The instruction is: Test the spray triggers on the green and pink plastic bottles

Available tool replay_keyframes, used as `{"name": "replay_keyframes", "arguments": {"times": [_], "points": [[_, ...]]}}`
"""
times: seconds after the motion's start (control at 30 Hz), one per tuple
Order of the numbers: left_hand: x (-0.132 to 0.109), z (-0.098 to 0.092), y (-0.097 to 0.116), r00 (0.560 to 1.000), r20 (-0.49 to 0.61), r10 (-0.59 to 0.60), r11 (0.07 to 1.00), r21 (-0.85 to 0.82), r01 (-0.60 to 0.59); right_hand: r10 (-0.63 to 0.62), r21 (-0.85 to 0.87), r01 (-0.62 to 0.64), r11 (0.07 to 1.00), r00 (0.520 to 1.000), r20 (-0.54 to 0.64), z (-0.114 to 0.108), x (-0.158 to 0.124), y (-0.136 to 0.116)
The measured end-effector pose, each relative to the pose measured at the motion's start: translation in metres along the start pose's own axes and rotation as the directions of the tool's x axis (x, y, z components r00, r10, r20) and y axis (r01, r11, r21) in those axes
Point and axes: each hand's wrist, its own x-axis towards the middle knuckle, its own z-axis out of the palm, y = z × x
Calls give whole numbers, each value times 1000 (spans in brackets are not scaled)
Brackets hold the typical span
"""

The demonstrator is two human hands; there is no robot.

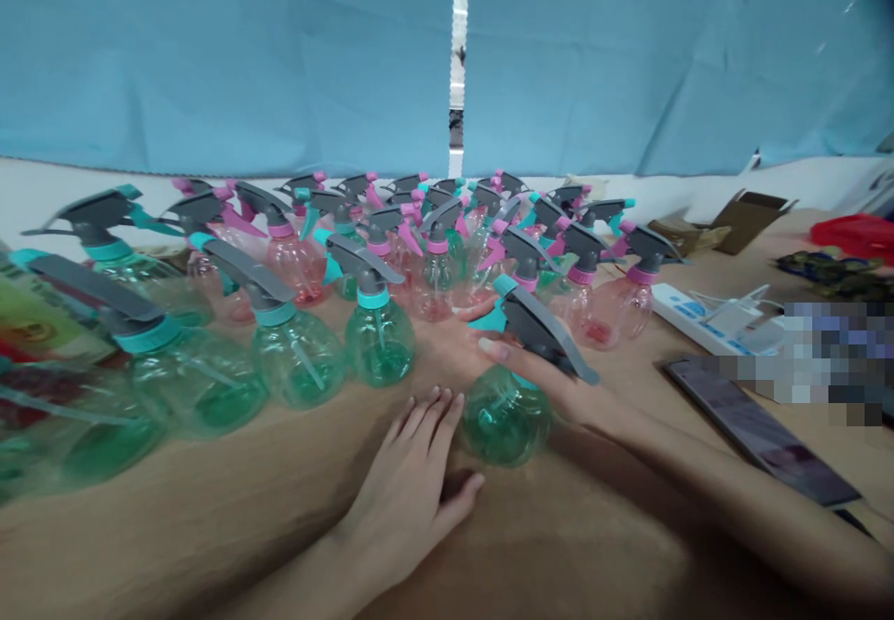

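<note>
A green see-through spray bottle [508, 420] with a grey trigger head stands upright on the table, close in front of me. My right hand [535, 364] is closed around its neck, just under the head; the thumb crosses the near side and the fingertips show behind. My left hand [419, 471] lies palm down on the tabletop to the left of this bottle, fingers stretched out and holding nothing. Left of my hands stands another green spray bottle [381, 341] with a turquoise collar. Behind them a pink spray bottle [437, 280] is part of a crowded group.
Several more green and pink spray bottles fill the left and back of the wooden table [615, 545]. On the right are a phone [758, 429], a white power strip [705, 317], an opened cardboard box [751, 220] and a red item [852, 234]. Blue sheeting [244, 61] hangs behind.
</note>
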Motion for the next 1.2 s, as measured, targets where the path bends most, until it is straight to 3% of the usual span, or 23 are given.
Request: {"name": "replay_keyframes", "arguments": {"times": [0.4,0.67,1.2], "points": [[0,0,1,1000,11,-7,1000,-16,7,-33,-38,32,999,999,-38,0,0,0],[1,-1,1,1000,24,-8,1000,-23,8,-27,30,27,999,1000,3,1,-1,-4],[-1,1,0,1000,23,5,1000,23,-6,-53,-107,46,993,996,-65,1,-1,-2]]}}
